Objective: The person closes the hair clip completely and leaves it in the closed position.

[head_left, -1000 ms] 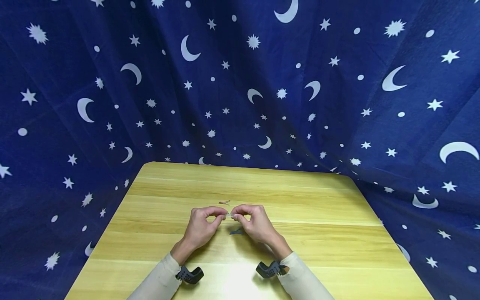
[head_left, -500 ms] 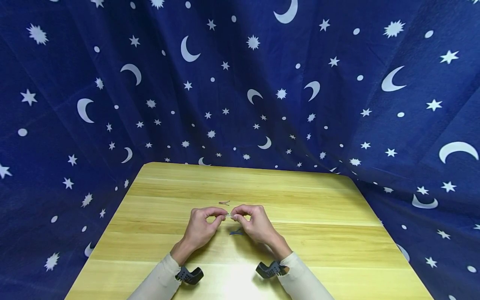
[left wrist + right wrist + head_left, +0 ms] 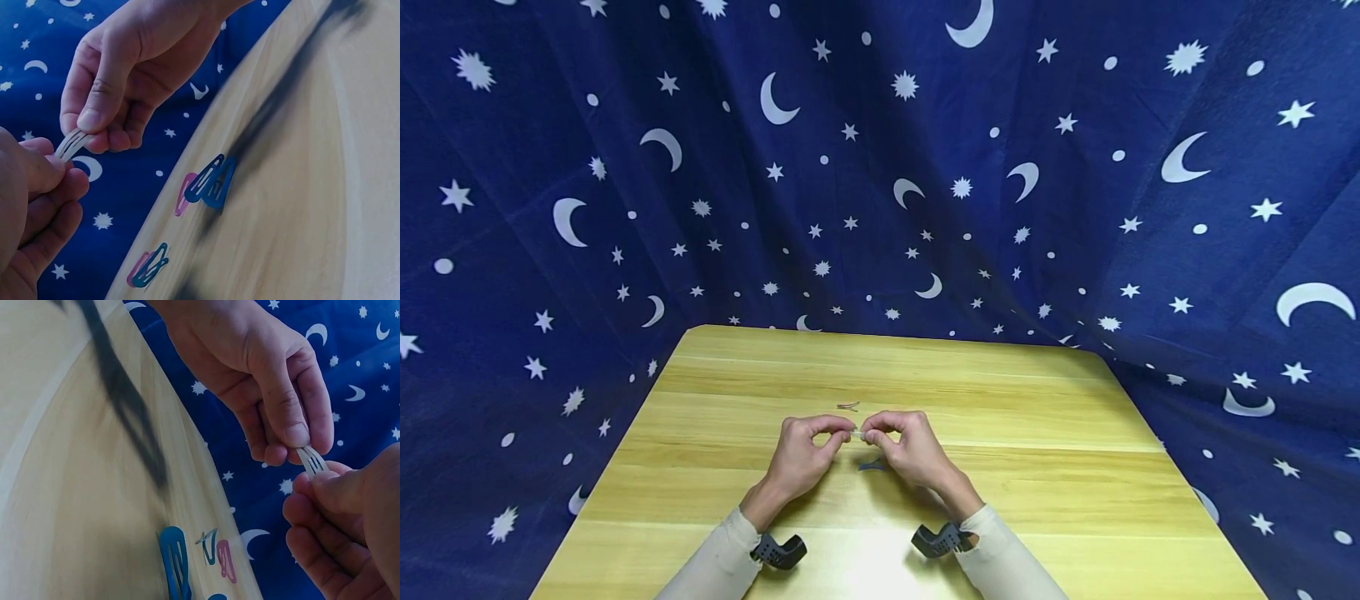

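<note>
A small white snap hair clip (image 3: 74, 144) is held up above the table between both hands. My left hand (image 3: 802, 452) pinches one end between thumb and finger, and my right hand (image 3: 912, 451) pinches the other. Only the slotted middle of the clip shows; its ends are hidden under the fingertips. Below the hands, in the left wrist view, blue snap hair clips (image 3: 203, 187) lie beside a pink clip (image 3: 183, 195). Farther off, a teal clip (image 3: 209, 546) lies close to another pink clip (image 3: 226, 561).
The clips lie on a light wooden table (image 3: 1037, 483). A dark blue curtain (image 3: 880, 208) with moons and stars hangs behind it and at its sides. Black wrist cameras (image 3: 781, 551) are strapped over both light sleeves.
</note>
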The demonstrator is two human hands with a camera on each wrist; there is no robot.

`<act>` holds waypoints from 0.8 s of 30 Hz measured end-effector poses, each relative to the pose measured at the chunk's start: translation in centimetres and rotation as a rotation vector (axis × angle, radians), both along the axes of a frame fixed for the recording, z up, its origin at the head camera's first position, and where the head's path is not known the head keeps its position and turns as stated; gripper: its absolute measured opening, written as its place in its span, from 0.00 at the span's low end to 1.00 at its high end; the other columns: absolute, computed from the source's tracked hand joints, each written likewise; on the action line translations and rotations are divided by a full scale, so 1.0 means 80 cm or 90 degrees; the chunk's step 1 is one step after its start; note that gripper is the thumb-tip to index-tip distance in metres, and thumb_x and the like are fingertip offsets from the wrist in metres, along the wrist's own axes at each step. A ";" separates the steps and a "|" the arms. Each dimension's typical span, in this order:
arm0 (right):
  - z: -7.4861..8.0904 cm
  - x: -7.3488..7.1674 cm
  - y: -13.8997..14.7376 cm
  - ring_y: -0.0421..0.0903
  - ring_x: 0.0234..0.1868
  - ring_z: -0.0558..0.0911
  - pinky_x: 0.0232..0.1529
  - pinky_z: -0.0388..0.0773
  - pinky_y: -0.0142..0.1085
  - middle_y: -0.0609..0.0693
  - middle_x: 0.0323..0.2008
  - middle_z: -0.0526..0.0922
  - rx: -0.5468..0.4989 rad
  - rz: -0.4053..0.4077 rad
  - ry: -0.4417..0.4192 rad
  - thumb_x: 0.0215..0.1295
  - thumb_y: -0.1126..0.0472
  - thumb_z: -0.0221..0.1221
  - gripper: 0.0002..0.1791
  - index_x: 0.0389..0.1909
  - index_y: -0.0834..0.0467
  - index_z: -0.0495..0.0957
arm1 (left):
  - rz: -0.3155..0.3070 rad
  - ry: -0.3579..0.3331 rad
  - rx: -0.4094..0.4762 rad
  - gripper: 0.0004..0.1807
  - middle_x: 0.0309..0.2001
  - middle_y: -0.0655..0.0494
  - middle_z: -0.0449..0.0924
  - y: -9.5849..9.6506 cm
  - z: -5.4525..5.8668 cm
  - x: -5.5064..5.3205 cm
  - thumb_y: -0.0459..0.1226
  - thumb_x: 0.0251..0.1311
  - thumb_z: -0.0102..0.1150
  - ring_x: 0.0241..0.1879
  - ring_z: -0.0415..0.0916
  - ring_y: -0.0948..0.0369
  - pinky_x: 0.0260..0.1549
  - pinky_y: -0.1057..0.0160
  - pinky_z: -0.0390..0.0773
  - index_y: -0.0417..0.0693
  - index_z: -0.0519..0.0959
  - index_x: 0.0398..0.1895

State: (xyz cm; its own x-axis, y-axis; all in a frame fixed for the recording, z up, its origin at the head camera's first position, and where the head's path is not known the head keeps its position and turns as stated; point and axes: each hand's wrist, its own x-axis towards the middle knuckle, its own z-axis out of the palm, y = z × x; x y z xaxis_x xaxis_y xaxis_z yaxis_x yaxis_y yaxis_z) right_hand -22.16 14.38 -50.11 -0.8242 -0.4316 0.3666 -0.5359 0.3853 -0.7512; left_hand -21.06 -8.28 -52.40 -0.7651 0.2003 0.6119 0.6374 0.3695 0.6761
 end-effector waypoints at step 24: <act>-0.006 -0.001 -0.001 0.37 0.40 0.90 0.46 0.89 0.35 0.45 0.39 0.95 -0.013 0.001 0.019 0.74 0.66 0.69 0.04 0.41 0.54 0.91 | -0.005 -0.025 0.004 0.09 0.39 0.60 0.95 -0.004 0.004 0.001 0.26 0.64 0.75 0.42 0.92 0.64 0.46 0.58 0.92 0.48 0.93 0.42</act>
